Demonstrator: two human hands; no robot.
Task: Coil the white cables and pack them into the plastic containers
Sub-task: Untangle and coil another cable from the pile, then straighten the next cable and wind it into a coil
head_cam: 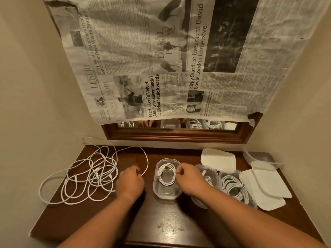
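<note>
Pinching the coiled white cable [165,183] at the right rim of the clear plastic container [168,193], the right hand [191,178] has its thumb and fingers closed on the loops. The coil sits inside that container, at the middle of the dark wooden desk [161,221]. Over to the left hand [129,182]: its fingers are curled, and a strand from the tangle of loose white cables [96,173] runs right up to them, though I cannot tell whether it is gripped. That tangle sprawls across the desk's left side. On the right, touching each other, a second clear container [206,173] and a third clear container [234,188] each hold coiled cable. White plastic lids [265,188] lie beside them, one more near the back. Behind it all, a sheet of newspaper [161,59] covers most of a wood-framed mirror [172,136].
</note>
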